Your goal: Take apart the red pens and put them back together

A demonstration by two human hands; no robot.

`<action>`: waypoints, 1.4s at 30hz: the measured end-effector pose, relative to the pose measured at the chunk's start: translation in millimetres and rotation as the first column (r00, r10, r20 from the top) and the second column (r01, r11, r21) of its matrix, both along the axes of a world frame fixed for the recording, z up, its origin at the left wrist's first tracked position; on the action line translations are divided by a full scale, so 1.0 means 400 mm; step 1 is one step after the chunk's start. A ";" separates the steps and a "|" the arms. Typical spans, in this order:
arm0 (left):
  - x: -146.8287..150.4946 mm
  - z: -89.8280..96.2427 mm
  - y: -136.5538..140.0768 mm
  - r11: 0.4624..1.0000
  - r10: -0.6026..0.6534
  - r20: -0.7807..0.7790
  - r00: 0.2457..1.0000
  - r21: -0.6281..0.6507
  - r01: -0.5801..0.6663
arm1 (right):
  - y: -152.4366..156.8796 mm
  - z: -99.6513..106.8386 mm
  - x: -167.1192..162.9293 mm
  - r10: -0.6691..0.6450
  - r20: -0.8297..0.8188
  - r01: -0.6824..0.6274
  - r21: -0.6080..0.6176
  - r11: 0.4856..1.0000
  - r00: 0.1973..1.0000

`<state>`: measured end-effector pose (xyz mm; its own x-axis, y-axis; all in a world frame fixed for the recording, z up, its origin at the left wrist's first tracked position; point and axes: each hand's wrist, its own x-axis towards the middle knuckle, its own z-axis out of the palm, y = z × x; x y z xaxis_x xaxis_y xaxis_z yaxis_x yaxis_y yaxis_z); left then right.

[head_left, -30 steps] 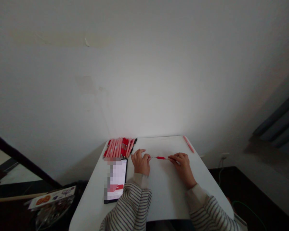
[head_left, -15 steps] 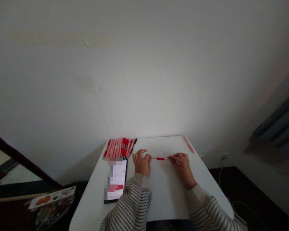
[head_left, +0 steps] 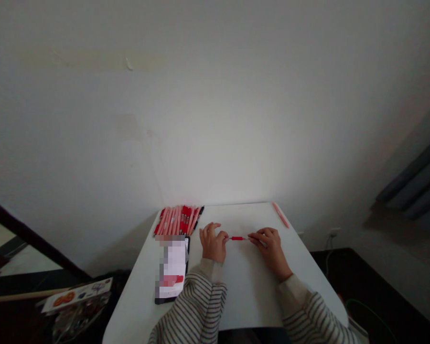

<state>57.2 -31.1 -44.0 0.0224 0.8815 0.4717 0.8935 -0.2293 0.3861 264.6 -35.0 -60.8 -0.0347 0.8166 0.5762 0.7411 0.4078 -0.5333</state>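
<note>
Between my hands, a slim pen (head_left: 237,238) with a red middle section and paler ends lies level, just over the white table. My left hand (head_left: 214,244) pinches its left end between thumb and forefinger, the other fingers raised and curled. At the right end, my right hand (head_left: 268,243) closes thumb and fingertips on the pen; the tip itself is hidden by the fingers. Left of my left hand, a row of pink, red and black pens (head_left: 177,220) lies side by side at the table's back left corner.
The white table (head_left: 243,296) stands against a pale wall. A phone (head_left: 174,270) with a lit screen lies by my left forearm. One pink pen (head_left: 280,215) rests near the back right edge. On the floor side at left is a box (head_left: 77,295) over a dark bag.
My left hand has shifted slightly to the right, and the pen's red section has moved a little to the left. My right hand stays almost in place, still gripping.
</note>
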 end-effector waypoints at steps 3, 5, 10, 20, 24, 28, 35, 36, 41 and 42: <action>0.000 0.006 -0.003 1.000 -0.028 0.005 1.000 -0.015 0.028 | -0.001 0.002 -0.001 0.011 -0.006 -0.011 -0.006 1.000 1.000; 0.001 0.008 -0.004 0.999 -0.039 0.007 0.999 -0.014 0.039 | -0.001 0.002 -0.001 0.021 -0.005 -0.021 -0.015 1.000 1.000; 0.001 0.006 -0.004 1.000 -0.016 0.023 1.000 0.012 0.016 | 0.000 -0.003 -0.001 0.024 0.009 -0.024 -0.025 0.999 1.000; -0.006 0.013 -0.006 1.000 0.018 0.051 0.999 -0.018 -0.017 | 0.003 -0.005 0.000 0.025 -0.010 -0.026 -0.019 0.999 1.000; -0.012 0.010 -0.002 1.000 0.003 0.048 0.999 -0.012 -0.002 | 0.003 -0.003 0.002 0.014 -0.029 -0.015 -0.025 1.000 0.999; -0.022 0.006 0.005 0.994 0.099 0.034 0.994 0.039 -0.101 | 0.002 -0.001 0.004 -0.003 -0.051 0.001 -0.033 0.999 0.999; -0.046 0.005 0.010 0.971 0.229 -0.003 0.973 0.067 -0.229 | 0.002 -0.002 0.007 -0.038 -0.078 0.037 -0.020 0.999 0.996; -0.048 0.006 0.009 0.969 0.243 -0.004 0.970 0.056 -0.242 | 0.002 -0.003 0.008 -0.039 -0.078 0.037 -0.018 0.999 0.996; -0.049 0.007 0.006 0.954 0.299 -0.034 0.954 -0.017 -0.299 | 0.003 -0.005 0.009 -0.043 -0.069 0.043 -0.004 0.999 0.997; -0.049 0.007 0.006 0.950 0.308 -0.039 0.950 -0.030 -0.310 | 0.003 -0.005 0.008 -0.044 -0.070 0.044 0.001 0.999 0.997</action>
